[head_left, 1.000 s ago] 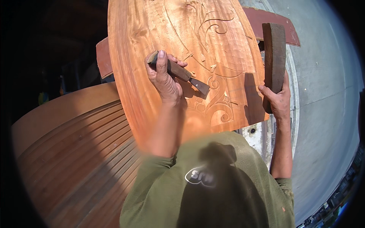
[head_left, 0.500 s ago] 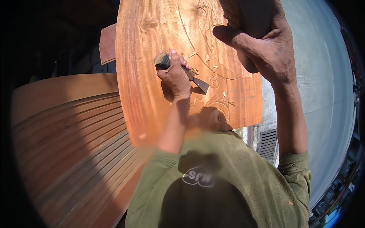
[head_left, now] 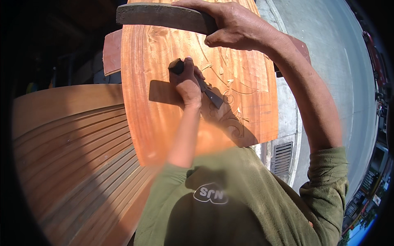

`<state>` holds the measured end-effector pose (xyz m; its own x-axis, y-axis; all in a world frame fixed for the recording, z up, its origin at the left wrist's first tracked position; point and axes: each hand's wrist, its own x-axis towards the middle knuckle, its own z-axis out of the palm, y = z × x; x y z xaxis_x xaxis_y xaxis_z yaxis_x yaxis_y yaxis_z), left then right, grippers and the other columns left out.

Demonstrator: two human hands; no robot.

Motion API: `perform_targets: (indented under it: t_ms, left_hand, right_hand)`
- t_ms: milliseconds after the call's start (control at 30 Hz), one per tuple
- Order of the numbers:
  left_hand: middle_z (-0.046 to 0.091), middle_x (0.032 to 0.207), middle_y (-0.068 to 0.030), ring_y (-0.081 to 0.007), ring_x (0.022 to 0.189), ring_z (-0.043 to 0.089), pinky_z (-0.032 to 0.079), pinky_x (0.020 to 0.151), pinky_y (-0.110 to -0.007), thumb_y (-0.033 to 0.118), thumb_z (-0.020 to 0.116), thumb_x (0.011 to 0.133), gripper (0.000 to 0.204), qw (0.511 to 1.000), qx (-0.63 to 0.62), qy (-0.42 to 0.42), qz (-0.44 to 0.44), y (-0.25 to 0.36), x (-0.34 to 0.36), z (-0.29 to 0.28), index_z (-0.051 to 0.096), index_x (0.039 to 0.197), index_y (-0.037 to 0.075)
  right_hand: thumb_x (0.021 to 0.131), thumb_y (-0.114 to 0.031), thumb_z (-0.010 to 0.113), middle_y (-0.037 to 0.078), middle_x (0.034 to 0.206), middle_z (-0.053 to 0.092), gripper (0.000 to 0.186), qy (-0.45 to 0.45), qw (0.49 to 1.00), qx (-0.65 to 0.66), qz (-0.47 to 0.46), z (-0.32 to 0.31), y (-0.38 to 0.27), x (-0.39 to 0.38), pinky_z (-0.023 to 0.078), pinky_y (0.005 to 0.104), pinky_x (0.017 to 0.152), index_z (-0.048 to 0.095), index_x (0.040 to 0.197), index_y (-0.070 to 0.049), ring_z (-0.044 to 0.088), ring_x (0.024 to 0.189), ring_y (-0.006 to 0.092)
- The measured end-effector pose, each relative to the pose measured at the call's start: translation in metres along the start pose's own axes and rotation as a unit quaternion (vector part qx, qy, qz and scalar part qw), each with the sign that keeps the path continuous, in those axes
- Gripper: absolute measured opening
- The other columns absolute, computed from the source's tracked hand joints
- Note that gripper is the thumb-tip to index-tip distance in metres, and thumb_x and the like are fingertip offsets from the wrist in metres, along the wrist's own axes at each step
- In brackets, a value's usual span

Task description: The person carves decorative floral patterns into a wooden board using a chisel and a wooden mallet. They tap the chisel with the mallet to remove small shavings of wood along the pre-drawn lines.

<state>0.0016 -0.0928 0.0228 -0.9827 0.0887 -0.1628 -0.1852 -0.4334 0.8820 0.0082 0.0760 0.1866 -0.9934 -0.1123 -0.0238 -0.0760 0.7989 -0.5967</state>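
Note:
My left hand (head_left: 187, 86) is closed around the handle of a wood chisel (head_left: 214, 99), whose flat metal blade slants down to the right onto a reddish-brown wooden panel (head_left: 143, 61). The blade's edge rests by a carved scroll (head_left: 228, 98) in the panel. Above and beyond it, my right hand (head_left: 238, 25) grips one end of a dark wooden block (head_left: 164, 15). The block points left over the panel, raised off it, and casts a shadow beside the chisel handle. Pale wood chips (head_left: 230, 82) lie along the carved lines.
Grooved brown wooden boards (head_left: 78, 139) are stacked at the left. A pinkish wood piece (head_left: 112, 52) juts out from under the panel's left side. To the right are grey pavement (head_left: 328, 53) and a drain grate (head_left: 282, 156). My shirt meets the panel's near edge.
The right hand has swung left and away with the block, which has turned from upright to lying crosswise over the panel. The left hand and chisel have hardly moved.

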Motion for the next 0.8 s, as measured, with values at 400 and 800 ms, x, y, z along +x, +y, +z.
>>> perform_targets:
  t_ms: [400, 800]
  left_hand:
    - [0.061, 0.109, -0.0168, -0.0274, 0.103, 0.061, 0.052, 0.098, -0.048, 0.043, 0.07, 0.093, 0.079, 0.972, 0.029, -0.188, 0.14, 0.031, -0.099, -0.043, 0.037, 0.155, 0.008]
    - [0.065, 0.098, -0.0052, -0.0268, 0.099, 0.071, 0.06, 0.082, -0.039, 0.031, 0.089, 0.079, 0.022, 0.522, 0.478, -0.58, 0.403, 0.075, -0.14, -0.085, 0.076, 0.085, 0.014]
  right_hand:
    - [0.081, -0.033, 0.089, 0.015, 0.124, 0.072, 0.087, 0.306, 0.873, 0.292, 0.245, 0.079, 0.032, -0.19, 0.059, 0.0357, 0.094, 0.051, 0.154, -0.004, 0.072, 0.104, 0.022]
    - [0.079, -0.017, 0.092, 0.009, 0.124, 0.063, 0.084, 0.594, 0.653, 0.355, 0.309, 0.192, -0.057, -0.392, 0.053, 0.036, 0.097, 0.048, 0.149, -0.003, 0.065, 0.106, 0.0184]
